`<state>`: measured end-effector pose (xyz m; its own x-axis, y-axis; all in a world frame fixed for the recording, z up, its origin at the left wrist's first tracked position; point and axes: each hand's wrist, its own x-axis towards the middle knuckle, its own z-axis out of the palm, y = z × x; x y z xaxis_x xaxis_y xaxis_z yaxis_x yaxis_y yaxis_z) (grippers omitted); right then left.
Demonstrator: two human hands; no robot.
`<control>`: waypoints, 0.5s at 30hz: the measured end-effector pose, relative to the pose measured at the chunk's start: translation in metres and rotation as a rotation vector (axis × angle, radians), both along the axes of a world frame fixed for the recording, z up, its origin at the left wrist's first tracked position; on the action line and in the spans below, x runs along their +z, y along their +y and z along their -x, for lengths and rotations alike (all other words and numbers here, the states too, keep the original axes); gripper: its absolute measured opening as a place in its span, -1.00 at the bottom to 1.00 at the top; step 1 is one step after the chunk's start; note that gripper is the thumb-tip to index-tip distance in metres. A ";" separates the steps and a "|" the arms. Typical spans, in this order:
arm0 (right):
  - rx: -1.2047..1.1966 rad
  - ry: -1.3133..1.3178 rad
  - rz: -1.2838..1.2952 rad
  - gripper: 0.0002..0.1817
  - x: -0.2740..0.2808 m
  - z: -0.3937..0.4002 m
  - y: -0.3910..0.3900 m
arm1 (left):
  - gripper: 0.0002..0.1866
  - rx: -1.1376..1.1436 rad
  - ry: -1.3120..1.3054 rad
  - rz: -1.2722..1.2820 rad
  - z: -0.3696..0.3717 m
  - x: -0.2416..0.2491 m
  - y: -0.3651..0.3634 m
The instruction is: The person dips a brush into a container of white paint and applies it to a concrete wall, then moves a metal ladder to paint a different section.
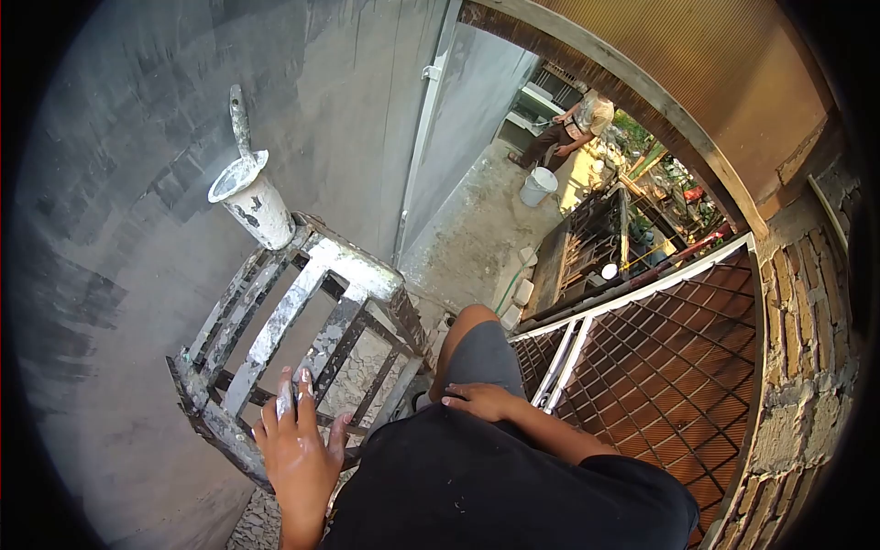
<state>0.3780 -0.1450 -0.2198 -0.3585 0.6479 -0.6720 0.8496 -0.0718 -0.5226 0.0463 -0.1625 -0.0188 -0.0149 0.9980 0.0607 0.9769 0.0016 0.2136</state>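
Observation:
My left hand (298, 445), spotted with white paint, is spread over the near side of a paint-stained slatted stool (275, 335), its fingertips at the slats. Nothing is held in it. My right hand (478, 401) lies on my thigh by the hem of the black shirt, empty, with the fingers stretched out. At the far end of the stool, against the wall, stands a white paint-covered container (261, 211). A paint-crusted handle (240, 124) sticks up out of it; its lower end is hidden inside.
A grey, patchily painted wall (137, 183) rises on the left. On the right are a metal lattice gate (660, 367) and a brick column (788, 348). Beyond the opening, a person (573, 128) is near a white bucket (538, 186) on the concrete floor (463, 229).

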 end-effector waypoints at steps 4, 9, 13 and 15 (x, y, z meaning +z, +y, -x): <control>0.014 -0.008 0.030 -0.14 0.008 0.005 0.002 | -0.16 0.023 -0.002 0.023 -0.003 0.004 0.002; -0.001 -0.005 0.008 -0.16 0.008 0.004 -0.007 | -0.16 0.006 0.008 0.001 -0.001 0.001 0.001; 0.007 0.009 0.032 -0.18 0.023 0.008 -0.001 | -0.18 0.022 0.015 -0.016 -0.002 0.000 0.000; 0.020 -0.001 -0.015 -0.20 0.016 0.008 -0.003 | -0.20 0.027 0.016 -0.016 -0.001 0.001 0.000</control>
